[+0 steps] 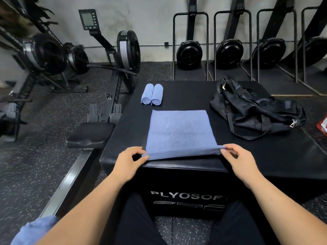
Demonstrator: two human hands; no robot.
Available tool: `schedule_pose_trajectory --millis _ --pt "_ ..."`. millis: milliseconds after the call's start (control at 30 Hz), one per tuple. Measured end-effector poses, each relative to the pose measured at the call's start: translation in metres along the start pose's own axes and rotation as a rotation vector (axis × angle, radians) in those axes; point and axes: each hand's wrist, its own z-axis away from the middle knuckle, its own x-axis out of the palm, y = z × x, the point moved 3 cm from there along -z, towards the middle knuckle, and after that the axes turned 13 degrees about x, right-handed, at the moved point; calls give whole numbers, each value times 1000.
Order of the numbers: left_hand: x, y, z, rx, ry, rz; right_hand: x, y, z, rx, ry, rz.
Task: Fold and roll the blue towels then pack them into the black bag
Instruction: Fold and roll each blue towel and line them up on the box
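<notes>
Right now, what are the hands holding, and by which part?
Both hold the flat blue towel by its near edge: left hand pinches the near-left corner, right hand the near-right corner.

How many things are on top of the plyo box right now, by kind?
rolled blue towels: 2
flat blue towel, near corners pinched by left hand and right hand: 1
black bag: 1
Total: 4
Not counted: blue cloth at the lower-left edge, off the plyo box.
</notes>
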Motion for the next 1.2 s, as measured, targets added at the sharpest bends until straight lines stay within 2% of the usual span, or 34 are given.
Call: schedule_pose_trajectory --millis 267,500,767,933,1033,1200 --pt "-12 14 6 -69 143 182 -3 -6 3 59 33 -104" --pt "-23 27 8 -86 134 319 -16 -17 19 -25 -16 -164" --pt "-18 45 -30 -26 205 335 -8 -36 -7 -136 83 -12" --pt "-9 38 -65 -150 299 377 4 -48 -39 -72 108 52" --pt "-5 29 -82 -208 278 411 10 -54 -57 -26 84 36" --pt "3 15 -113 -213 184 302 21 -59 -90 36 47 5"
